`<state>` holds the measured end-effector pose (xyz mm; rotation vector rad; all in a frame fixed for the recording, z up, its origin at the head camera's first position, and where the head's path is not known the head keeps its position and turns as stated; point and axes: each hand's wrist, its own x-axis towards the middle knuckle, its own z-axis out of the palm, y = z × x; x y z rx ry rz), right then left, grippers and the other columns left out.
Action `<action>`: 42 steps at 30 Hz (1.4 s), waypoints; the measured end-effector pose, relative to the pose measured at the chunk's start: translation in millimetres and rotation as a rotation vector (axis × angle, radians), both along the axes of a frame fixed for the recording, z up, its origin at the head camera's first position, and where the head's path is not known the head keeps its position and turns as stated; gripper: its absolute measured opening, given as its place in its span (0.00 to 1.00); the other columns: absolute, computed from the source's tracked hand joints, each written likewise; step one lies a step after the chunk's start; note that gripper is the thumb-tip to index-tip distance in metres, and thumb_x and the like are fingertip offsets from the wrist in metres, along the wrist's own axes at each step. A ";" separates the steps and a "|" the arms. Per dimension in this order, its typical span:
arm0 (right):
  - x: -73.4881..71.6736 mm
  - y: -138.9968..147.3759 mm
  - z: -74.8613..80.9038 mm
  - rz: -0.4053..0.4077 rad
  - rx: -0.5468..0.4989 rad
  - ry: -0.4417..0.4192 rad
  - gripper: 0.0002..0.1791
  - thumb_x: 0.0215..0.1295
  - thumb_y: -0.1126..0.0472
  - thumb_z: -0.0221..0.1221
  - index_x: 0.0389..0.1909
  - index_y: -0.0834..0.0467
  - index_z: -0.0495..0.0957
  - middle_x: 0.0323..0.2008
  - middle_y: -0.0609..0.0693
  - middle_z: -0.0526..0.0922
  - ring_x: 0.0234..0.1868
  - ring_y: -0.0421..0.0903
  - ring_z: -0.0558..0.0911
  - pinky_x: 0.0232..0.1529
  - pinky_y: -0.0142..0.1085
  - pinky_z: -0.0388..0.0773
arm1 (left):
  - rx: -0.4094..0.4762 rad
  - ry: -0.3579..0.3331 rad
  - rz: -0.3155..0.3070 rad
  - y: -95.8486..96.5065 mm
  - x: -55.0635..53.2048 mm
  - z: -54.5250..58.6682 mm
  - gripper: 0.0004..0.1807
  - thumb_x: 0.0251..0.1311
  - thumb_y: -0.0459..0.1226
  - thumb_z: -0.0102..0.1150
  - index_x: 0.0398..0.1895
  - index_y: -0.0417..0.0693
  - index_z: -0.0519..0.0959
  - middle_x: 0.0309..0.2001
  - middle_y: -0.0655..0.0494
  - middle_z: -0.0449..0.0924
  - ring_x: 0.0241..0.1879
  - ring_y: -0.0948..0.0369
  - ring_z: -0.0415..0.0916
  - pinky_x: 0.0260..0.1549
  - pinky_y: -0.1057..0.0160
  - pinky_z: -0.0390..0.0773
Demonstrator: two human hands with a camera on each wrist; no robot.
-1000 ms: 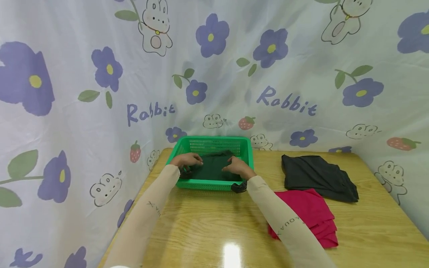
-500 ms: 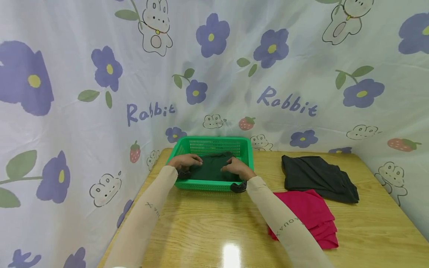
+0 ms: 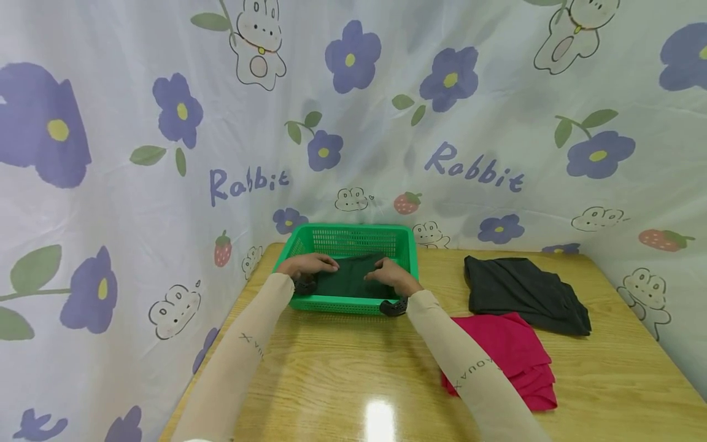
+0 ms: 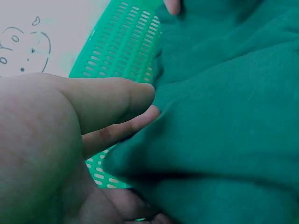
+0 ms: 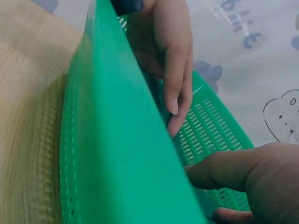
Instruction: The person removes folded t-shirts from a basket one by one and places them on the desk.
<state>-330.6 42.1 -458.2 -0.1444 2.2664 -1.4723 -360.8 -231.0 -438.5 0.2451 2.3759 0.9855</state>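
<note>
In the head view, a dark green folded cloth (image 3: 353, 279) lies inside a green plastic basket (image 3: 353, 302). My left hand (image 3: 306, 264) reaches over the basket's left side. Its thumb and a finger pinch the cloth's edge, while other fingers go under a fold, as the left wrist view shows. From the right, my right hand (image 3: 393, 275) reaches in with thumb and fingers apart. One of its fingertips (image 4: 173, 5) appears to touch the cloth at the top of the left wrist view. The basket's rim (image 5: 135, 154) hides part of both hands in the right wrist view.
The basket stands at the back of a wooden table (image 3: 326, 368), by a printed curtain (image 3: 375, 123). To the right lie a dark grey folded garment (image 3: 525, 294) and a crimson folded garment (image 3: 502, 350), partly covered by my right sleeve (image 3: 475, 362).
My left hand's fingertips have shifted slightly right over the cloth. The cloth's far edge has changed shape a little. My right hand and the basket stay almost still.
</note>
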 end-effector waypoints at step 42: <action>6.3 12.1 15.1 -0.017 -0.081 0.319 0.26 0.65 0.65 0.71 0.63 0.57 0.79 0.62 0.58 0.73 0.55 0.57 0.75 0.52 0.51 0.78 | 0.172 0.104 0.107 -21.8 15.5 14.0 0.23 0.71 0.41 0.65 0.67 0.51 0.77 0.77 0.45 0.57 0.74 0.43 0.58 0.64 0.45 0.71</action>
